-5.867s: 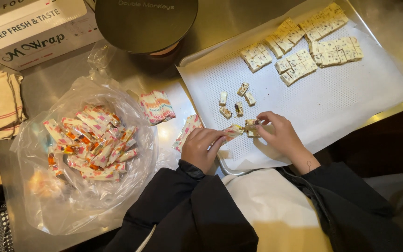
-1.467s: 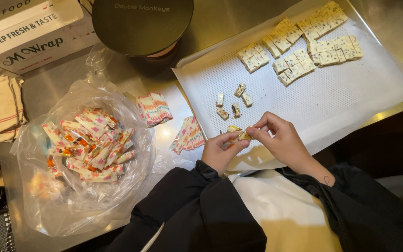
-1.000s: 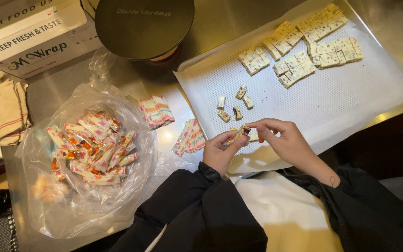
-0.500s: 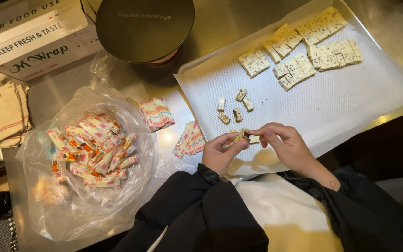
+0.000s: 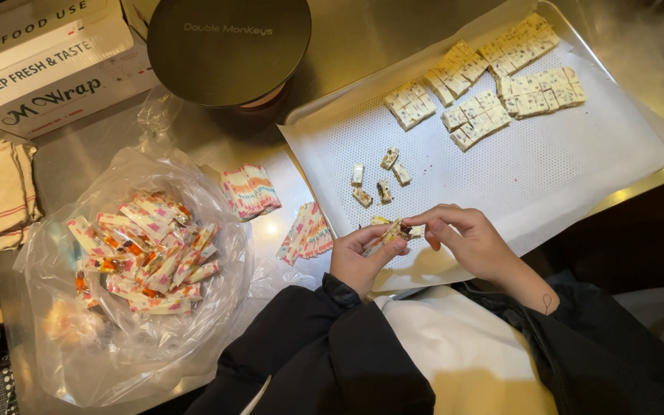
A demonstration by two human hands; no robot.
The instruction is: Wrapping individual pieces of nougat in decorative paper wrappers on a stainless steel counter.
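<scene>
**Both hands pinch one nougat piece at the tray's near edge**

Our fingers (image 5: pixel 390 244) close narrowly on a small nougat piece (image 5: pixel 393 230), white with dark flecks. The left hand (image 5: pixel 361 257) grips it from below between thumb and forefingers, and the right hand (image 5: pixel 466 240) meets it from the other side with its fingertips drawn together. We cannot tell whether a wrapper already lies around the piece. It sits just above the near edge of the metal tray (image 5: pixel 624 188).

Half a second ago the hands were in almost the same place; since then the right fingers have curled in a little tighter towards the piece. Nearly six seconds ago both hands lay lower, flat on the tray's paper liner, and they have since lifted the piece clear of it.

Just beyond the hands, four loose cut pieces (image 5: pixel 380 177) lie on the perforated liner, unchanged. Farther off, in the tray's far corner, the uncut nougat slabs (image 5: pixel 493 88) lie in rows. To the left of the tray, two small stacks of striped wrappers (image 5: pixel 305 232) rest on the steel surface (image 5: pixel 347 38). Beyond them stands a bowl lined with a clear bag (image 5: pixel 128 253), filled with wrapped sweets. A round dark lid (image 5: pixel 228 46) and a cardboard box (image 5: pixel 48 69) sit at the far side.
</scene>
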